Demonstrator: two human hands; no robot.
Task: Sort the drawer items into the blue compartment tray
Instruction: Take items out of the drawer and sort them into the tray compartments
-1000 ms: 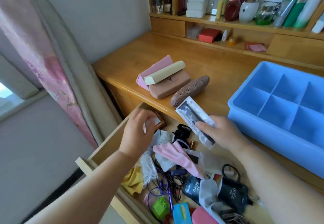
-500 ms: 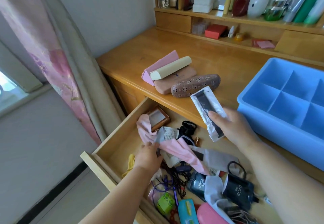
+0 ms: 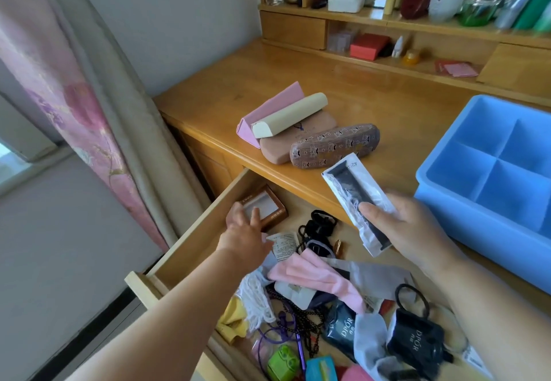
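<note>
Head view, all placed against the open drawer (image 3: 190,249). Right hand (image 3: 408,231) raised above the drawer's far right part, fingers and thumb pinching a clear plastic packet (image 3: 357,198) with a dark insert; packet tilted, upper end over the tabletop (image 3: 387,106) edge, lower end sticking out below the thumb. Blue compartment tray (image 3: 489,178) resting on the tabletop, beyond the drawer and to its right, near the right hand yet not touching the packet; visible compartments bare. Left hand (image 3: 243,228) reaching into the drawer's far left corner, fingers relaxed and spread, grasping nothing, fingertips touching a small brown box (image 3: 268,207) with a clear window. Just right of that box, inside the drawer: a printed paper slip (image 3: 284,243), black hair ties (image 3: 320,225), a pink cloth (image 3: 316,273). Nearer the drawer's front: white cord (image 3: 256,297), yellow cloth (image 3: 232,321), dark pouches (image 3: 417,348) with lettering, a green toy-like item (image 3: 283,362). Beyond the drawer on the tabletop: three glasses cases and a pink folded case (image 3: 310,130) in a cluster. Shelf (image 3: 372,20) with bottles and boxes farther back.
</note>
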